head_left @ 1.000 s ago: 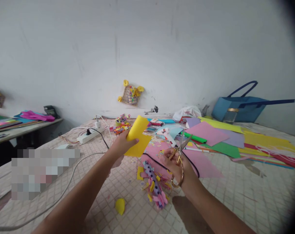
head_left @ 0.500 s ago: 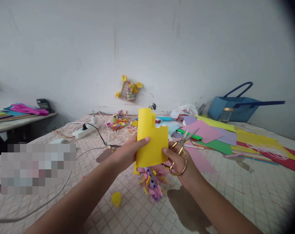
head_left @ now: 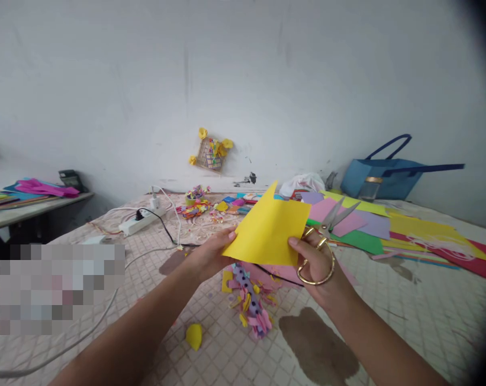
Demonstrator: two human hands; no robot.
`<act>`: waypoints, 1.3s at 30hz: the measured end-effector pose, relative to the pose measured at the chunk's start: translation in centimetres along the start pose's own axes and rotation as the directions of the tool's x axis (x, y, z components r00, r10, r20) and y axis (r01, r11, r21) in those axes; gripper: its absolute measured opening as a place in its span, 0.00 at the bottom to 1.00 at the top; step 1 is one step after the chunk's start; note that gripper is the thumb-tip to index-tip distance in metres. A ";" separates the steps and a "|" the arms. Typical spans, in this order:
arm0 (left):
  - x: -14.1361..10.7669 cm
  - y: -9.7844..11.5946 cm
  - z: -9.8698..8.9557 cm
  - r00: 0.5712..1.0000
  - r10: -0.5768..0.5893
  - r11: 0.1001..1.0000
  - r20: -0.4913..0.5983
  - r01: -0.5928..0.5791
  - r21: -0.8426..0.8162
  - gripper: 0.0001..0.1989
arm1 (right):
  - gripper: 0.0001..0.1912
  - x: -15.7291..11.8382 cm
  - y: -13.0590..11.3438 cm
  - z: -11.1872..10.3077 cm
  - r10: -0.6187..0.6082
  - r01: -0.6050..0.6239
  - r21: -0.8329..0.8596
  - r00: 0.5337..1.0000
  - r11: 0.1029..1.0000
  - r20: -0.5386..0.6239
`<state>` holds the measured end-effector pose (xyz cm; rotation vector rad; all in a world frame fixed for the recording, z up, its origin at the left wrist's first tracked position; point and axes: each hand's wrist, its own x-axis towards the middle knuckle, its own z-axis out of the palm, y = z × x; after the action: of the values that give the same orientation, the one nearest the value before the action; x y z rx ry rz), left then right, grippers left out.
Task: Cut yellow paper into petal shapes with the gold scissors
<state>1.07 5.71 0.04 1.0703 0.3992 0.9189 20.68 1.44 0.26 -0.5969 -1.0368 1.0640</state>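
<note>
A sheet of yellow craft paper (head_left: 269, 230) with a notch cut from its top edge is held up between both hands. My left hand (head_left: 216, 247) pinches its lower left corner. My right hand (head_left: 317, 262) grips its right edge with the thumb in front, and gold-handled scissors (head_left: 329, 228) hang on the same hand, blades spread and pointing up and away. Beneath the paper lies a purple dotted stick (head_left: 248, 295) covered in pink and yellow paper bits. A small yellow scrap (head_left: 194, 336) rests on the table nearer to me.
Coloured sheets (head_left: 359, 241) spread over the right side, before a blue bag (head_left: 383, 179) and a glass jar (head_left: 370, 188). A power strip (head_left: 142, 221) with trailing cables lies left. Small paper flowers (head_left: 194, 208) sit at the back; a decorated frame (head_left: 210, 153) hangs on the wall.
The yellow paper has been unrolled from its curled left side and tilted flatter. My right hand, with the scissors, has moved right, and more of the dotted stick shows.
</note>
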 end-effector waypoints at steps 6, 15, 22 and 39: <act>-0.7 1.6 -0.3 0.999 -0.005 1.000 -0.039 0.005 -0.013 0.13 | 0.07 0.3 0.3 -1.4 -0.061 0.056 -0.151 0.998 0.987 -0.031; -2.1 3.7 1.1 0.945 0.197 0.927 -0.260 -0.093 0.364 0.19 | 0.11 -0.2 0.1 -1.2 -0.097 0.078 -0.477 0.995 0.876 -0.016; -3.1 6.3 0.2 0.882 0.382 0.892 -0.277 -0.272 0.362 0.22 | 0.19 -1.0 0.7 -1.7 0.097 0.004 -0.719 0.990 0.695 0.098; -2.9 4.6 0.8 0.938 0.217 0.963 -0.271 -0.159 0.219 0.11 | 0.16 -3.4 -0.1 1.3 0.180 0.089 -0.702 0.937 0.707 0.300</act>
<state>-2.09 3.74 4.11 1.1675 0.6513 1.2371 19.16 -1.76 -0.41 -1.0866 -1.7906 0.7953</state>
